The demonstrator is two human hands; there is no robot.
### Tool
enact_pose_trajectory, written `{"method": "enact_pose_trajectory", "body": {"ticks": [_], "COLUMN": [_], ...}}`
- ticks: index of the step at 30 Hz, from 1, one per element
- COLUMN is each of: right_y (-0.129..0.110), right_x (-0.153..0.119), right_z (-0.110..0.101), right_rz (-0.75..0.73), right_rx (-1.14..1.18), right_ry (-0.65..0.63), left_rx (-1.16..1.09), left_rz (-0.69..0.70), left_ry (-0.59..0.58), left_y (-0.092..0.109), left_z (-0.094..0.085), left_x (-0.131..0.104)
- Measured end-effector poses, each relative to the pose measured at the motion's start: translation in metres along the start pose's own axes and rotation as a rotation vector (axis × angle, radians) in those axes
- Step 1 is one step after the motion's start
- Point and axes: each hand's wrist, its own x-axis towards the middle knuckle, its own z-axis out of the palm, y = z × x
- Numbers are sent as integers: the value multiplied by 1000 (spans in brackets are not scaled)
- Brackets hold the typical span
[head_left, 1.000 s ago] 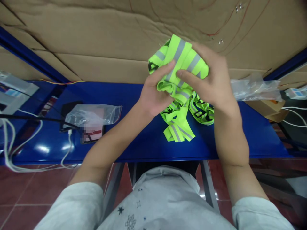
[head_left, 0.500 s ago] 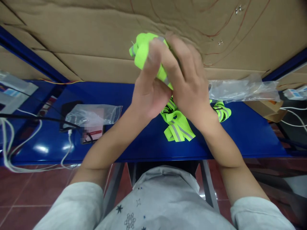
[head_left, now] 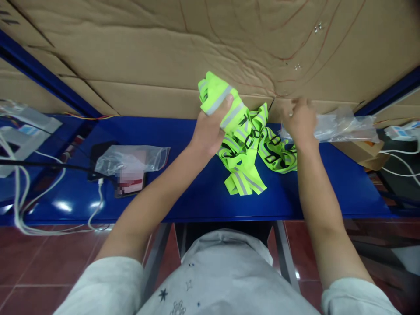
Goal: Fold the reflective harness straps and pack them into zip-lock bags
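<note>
My left hand [head_left: 209,131] is wrapped round a folded bundle of neon-yellow reflective strap [head_left: 218,94] with grey stripes, thumb on top. It is raised in front of the cardboard. Below and right of it, a loose pile of the same reflective straps [head_left: 244,173] with black buckles lies on the blue table [head_left: 193,197]. Another looped part of the straps [head_left: 278,159] reaches toward my right wrist. My right hand [head_left: 302,120] is over the left end of the clear plastic bags [head_left: 344,127]. Its fingers are smeared by motion, so a grip on them cannot be made out.
Brown cardboard [head_left: 147,57] with thin red wires stands behind the table. At left lie a clear plastic bag [head_left: 151,157], a pink card-like item [head_left: 133,177] and white cables [head_left: 19,205]. A cardboard box [head_left: 364,153] sits at the right end, near a blue frame post [head_left: 387,96].
My hands have come apart. The left has lowered slightly with the folded strap; the right has let go of it and moved right to the plastic bags.
</note>
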Motion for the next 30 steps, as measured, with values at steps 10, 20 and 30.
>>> {"method": "enact_pose_trajectory", "body": {"ticks": [10,20,30], "right_y": [26,-26,-33], "right_x": [-46,-98,-109], "right_z": [15,10,3], "right_rz": [-192,-660,-472], "right_rx": [0,629,595], "right_ry": [75,85,28], "left_rx": [315,462,323], "left_rz": [-253,-63,-174], "left_ry": [-468,-431,-433], "left_y": [-46,-42,-48], "left_z": [-58,-58,-61], "left_x": [-60,-52,-52]}}
